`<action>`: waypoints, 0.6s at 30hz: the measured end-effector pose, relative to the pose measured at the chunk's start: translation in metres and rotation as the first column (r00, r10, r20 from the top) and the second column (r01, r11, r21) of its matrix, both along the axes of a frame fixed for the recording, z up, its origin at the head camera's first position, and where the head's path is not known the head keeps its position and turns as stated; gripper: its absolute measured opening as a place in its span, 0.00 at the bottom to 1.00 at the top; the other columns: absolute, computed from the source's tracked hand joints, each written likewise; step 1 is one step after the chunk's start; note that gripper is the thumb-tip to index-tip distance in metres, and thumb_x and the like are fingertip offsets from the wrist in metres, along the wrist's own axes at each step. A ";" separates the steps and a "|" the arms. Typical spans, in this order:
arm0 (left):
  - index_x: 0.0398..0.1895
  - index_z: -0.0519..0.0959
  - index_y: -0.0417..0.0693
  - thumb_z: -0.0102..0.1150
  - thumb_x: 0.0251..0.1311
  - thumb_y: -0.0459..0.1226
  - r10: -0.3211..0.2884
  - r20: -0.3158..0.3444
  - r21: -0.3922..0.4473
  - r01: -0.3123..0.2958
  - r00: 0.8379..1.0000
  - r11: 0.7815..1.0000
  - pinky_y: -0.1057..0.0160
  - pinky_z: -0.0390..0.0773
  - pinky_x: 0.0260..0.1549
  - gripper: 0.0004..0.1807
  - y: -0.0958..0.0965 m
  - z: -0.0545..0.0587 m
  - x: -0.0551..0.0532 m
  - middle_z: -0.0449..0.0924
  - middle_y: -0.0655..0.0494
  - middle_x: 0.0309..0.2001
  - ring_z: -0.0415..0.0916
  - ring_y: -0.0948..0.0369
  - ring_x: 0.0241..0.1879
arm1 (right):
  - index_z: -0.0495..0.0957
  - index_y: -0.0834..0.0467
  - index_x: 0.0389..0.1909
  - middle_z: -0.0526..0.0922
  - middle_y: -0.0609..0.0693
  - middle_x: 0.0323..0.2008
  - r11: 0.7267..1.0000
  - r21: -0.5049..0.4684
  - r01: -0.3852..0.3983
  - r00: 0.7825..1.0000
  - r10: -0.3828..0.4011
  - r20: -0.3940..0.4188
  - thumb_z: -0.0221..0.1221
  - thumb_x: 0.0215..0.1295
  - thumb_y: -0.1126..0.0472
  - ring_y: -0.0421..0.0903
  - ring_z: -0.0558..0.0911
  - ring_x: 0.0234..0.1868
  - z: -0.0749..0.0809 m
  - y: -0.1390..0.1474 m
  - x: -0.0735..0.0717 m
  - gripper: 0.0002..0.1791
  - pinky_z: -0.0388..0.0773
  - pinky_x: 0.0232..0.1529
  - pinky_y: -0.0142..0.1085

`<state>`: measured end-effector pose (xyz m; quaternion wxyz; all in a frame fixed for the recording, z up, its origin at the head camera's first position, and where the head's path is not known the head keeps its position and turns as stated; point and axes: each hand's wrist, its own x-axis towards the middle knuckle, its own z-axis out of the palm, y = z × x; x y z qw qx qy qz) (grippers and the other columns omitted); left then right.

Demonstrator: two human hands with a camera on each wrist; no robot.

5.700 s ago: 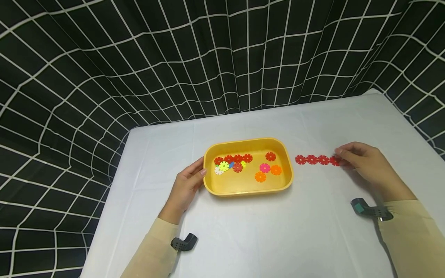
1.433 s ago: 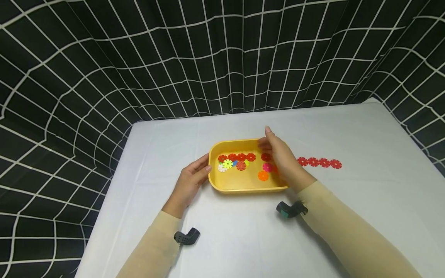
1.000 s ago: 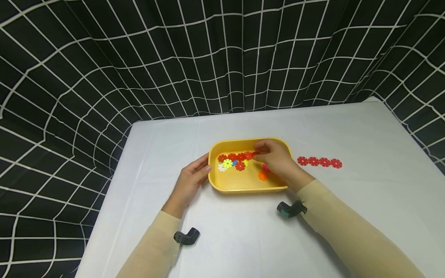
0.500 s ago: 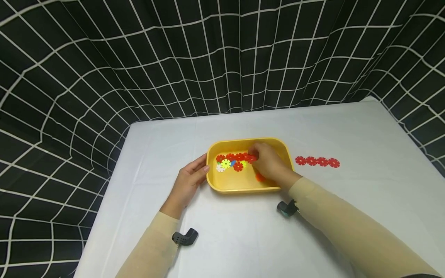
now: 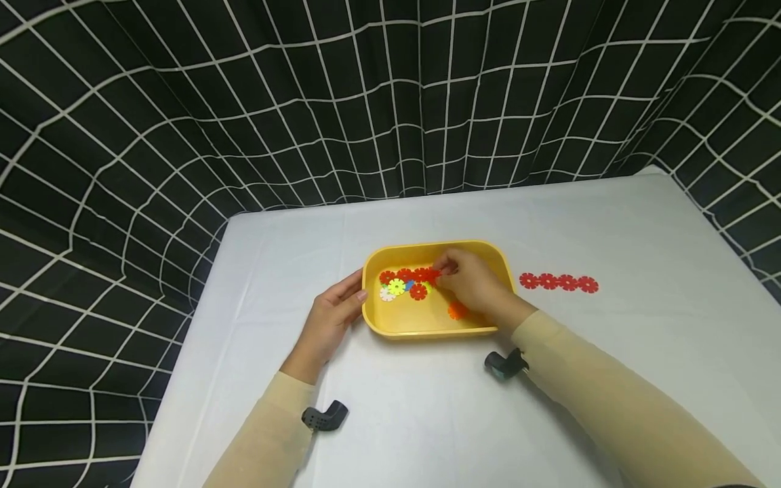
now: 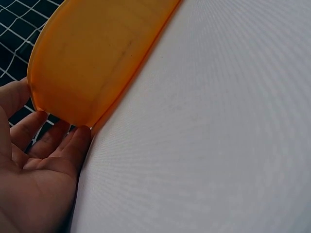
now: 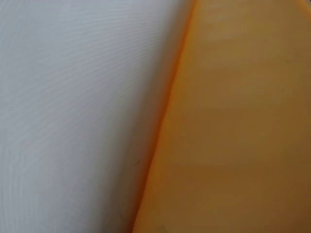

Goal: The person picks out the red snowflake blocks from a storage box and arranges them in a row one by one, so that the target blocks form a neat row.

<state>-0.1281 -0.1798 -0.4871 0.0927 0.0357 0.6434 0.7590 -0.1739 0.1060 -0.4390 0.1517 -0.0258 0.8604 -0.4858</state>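
Observation:
In the head view my left hand [image 5: 332,315] holds the left end of a yellow plastic tray [image 5: 399,324], its thumb over the rim. The left wrist view shows the fingers against the tray's outer wall [image 6: 97,58]. My right hand [image 5: 472,281] reaches into the tray and pinches a red snowflake disc [image 5: 435,276] at the right end of a row of red snowflake discs [image 5: 404,274]. Below that row lie a yellow-green disc [image 5: 396,287], a white disc [image 5: 386,294] and a single red disc [image 5: 417,291]. The right wrist view shows only the tray wall [image 7: 238,121] and cloth.
Right of the tray, a chain of several joined red discs [image 5: 558,282] lies on the white tablecloth [image 5: 427,407]. An orange disc [image 5: 457,310] sits in the tray below my right hand. A black curtain with white grid lines [image 5: 366,102] stands behind the table.
My right hand has left the red chain on the cloth, entered the tray, picked up a red disc and carried it left to the row. My left hand still holds the tray.

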 end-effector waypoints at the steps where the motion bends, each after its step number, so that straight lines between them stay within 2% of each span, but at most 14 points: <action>1: 0.79 0.74 0.45 0.63 0.79 0.32 0.000 0.000 0.003 0.000 1.000 1.000 0.58 0.78 0.67 0.28 0.000 0.000 0.000 0.75 0.50 0.75 0.72 0.55 0.74 | 0.80 0.63 0.56 0.78 0.58 0.46 1.000 -0.018 -0.001 1.000 0.001 0.001 0.63 0.77 0.72 0.56 0.76 0.47 0.001 0.000 0.000 0.11 0.80 0.46 0.39; 4: 0.79 0.74 0.43 0.63 0.79 0.32 0.000 0.002 0.017 0.000 1.000 1.000 0.57 0.78 0.67 0.28 0.000 0.000 0.000 0.75 0.48 0.75 0.72 0.53 0.74 | 0.79 0.63 0.58 0.77 0.59 0.47 0.995 -0.102 -0.004 1.000 0.006 0.016 0.63 0.78 0.72 0.56 0.77 0.46 0.002 0.001 0.002 0.12 0.81 0.43 0.37; 9: 0.79 0.74 0.42 0.62 0.79 0.31 -0.001 0.002 0.027 0.001 1.000 1.000 0.57 0.78 0.67 0.28 -0.001 0.000 -0.001 0.75 0.47 0.75 0.72 0.53 0.74 | 0.75 0.68 0.60 0.76 0.62 0.46 0.971 -0.239 -0.016 0.998 0.030 0.053 0.62 0.78 0.72 0.60 0.86 0.46 0.006 0.003 0.005 0.14 0.89 0.44 0.40; 11: 0.79 0.74 0.43 0.62 0.79 0.32 -0.002 0.000 0.020 0.002 1.000 1.000 0.57 0.77 0.67 0.28 -0.001 0.001 -0.001 0.75 0.48 0.75 0.72 0.54 0.73 | 0.73 0.69 0.61 0.76 0.62 0.46 0.966 -0.258 -0.016 0.998 0.032 0.061 0.62 0.78 0.71 0.61 0.88 0.46 0.006 0.004 0.005 0.16 0.90 0.44 0.41; 18: 0.79 0.74 0.45 0.62 0.79 0.33 0.000 -0.001 -0.012 0.000 1.000 1.000 0.57 0.77 0.67 0.27 0.000 0.002 0.000 0.76 0.51 0.74 0.73 0.55 0.73 | 0.77 0.68 0.58 0.79 0.62 0.48 0.969 -0.249 0.002 0.998 0.013 0.057 0.63 0.79 0.69 0.60 0.87 0.48 0.009 0.006 0.008 0.13 0.88 0.47 0.35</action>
